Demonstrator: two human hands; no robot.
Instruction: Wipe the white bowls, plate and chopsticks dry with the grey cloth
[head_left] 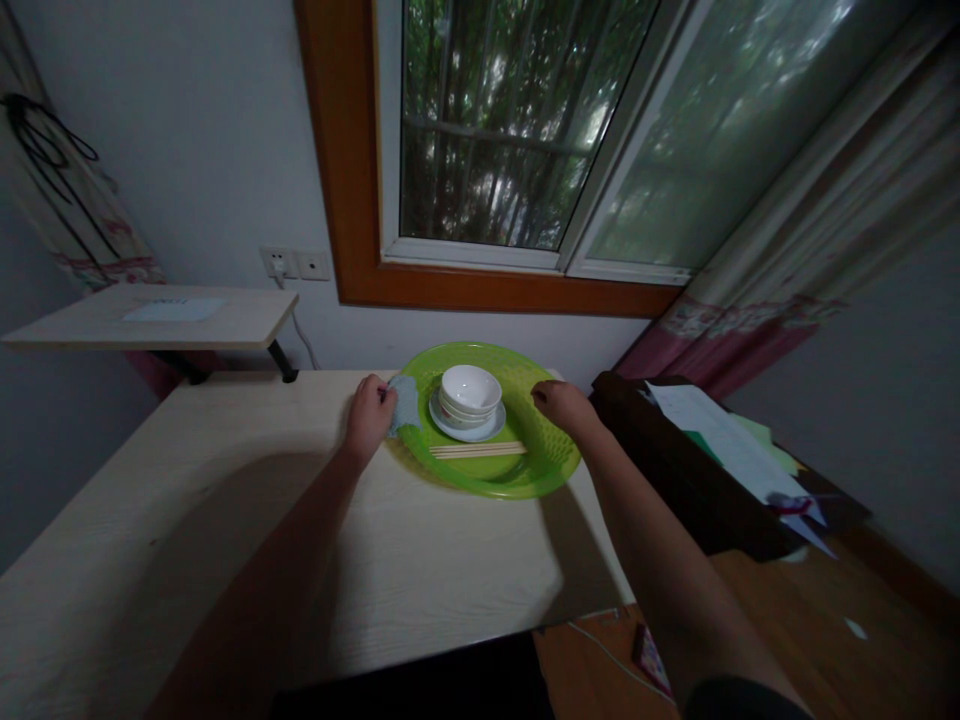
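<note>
A green plastic basin (517, 487) with a patterned wall rests on the desk near the window. Inside it, several white bowls (471, 390) are stacked on a white plate (466, 433). Pale chopsticks (478, 451) lie side by side in front of the plate. My left hand (370, 415) is closed at the edge of a grey-blue cloth (405, 405), which overlaps the basin's left rim. Over the basin's right side, my right hand (564, 405) has its fingers curled together; anything between them is hidden.
The pale wooden desk (450, 570) stands against the wall under the window. A raised shelf (172, 315) with a paper label is at left. Wall sockets (294, 264) have a white cable. On the right, papers (720, 440) lie on a dark piece of furniture (660, 470).
</note>
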